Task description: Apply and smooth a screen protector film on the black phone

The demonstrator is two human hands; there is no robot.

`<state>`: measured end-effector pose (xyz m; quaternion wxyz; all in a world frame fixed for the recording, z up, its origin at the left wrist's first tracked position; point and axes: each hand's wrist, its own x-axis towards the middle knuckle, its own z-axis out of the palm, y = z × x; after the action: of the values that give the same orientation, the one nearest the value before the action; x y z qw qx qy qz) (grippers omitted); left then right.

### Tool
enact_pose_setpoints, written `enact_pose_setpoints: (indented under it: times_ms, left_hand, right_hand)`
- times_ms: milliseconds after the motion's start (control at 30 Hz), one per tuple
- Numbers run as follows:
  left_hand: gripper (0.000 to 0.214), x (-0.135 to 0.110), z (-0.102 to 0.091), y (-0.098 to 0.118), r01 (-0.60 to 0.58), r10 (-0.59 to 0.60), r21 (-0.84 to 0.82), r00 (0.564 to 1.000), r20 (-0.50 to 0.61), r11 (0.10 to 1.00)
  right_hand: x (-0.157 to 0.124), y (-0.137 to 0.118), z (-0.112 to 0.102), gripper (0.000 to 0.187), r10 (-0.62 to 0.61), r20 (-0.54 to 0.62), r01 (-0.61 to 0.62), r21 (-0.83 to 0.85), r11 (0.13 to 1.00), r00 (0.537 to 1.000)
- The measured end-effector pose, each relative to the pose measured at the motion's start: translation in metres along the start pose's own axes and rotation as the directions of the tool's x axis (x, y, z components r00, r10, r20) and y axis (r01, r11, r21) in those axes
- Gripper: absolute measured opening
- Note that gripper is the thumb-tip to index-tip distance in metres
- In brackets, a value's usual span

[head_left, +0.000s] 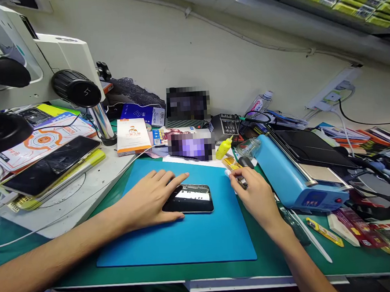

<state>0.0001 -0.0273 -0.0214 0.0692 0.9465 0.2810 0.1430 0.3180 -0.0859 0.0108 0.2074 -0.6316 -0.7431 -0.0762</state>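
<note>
A black smartphone [193, 199] lies screen up on the blue mat [174, 244], bright light reflecting off its glass. Across its left end rests my left hand [148, 195], thumb along the near edge and fingers over the far side, holding it; that end is hidden. At the mat's right edge, my right hand [253, 191] is closed in a pinch. A small whitish bit shows at its fingertips, too little to name. Just beyond those fingers are a small yellow-orange packet [231, 163] and a yellow squeeze bottle [224, 148].
A blue machine [292, 179] stands on the right, near a glass jar [249, 148] and a yellow utility knife [325, 232]. To the left, a microscope stand [103, 120] rises from a white base beside another phone [54, 165]. A white-orange box [133, 135] sits behind.
</note>
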Motion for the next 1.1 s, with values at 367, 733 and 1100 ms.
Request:
enact_pose_setpoints:
  times_ms: [367,733,1100]
  left_hand:
    - [0.089,0.001,0.002,0.001,0.016,-0.016,-0.002,1.0,-0.01,1.0]
    - [0.091,0.0,0.003,-0.001,-0.008,0.008,-0.006,0.999,-0.046,1.0]
    - [0.092,0.002,0.003,-0.002,-0.013,0.012,-0.024,0.999,-0.048,1.0]
  right_hand:
    - [-0.04,-0.033,-0.003,0.018,0.286,-0.207,-0.211,0.319,0.924,0.936]
    - [-0.056,-0.069,0.009,0.015,0.058,-0.087,-0.034,0.252,0.967,0.995]
    - [-0.079,-0.074,0.008,0.059,-0.339,0.138,0.332,0.072,0.941,0.931]
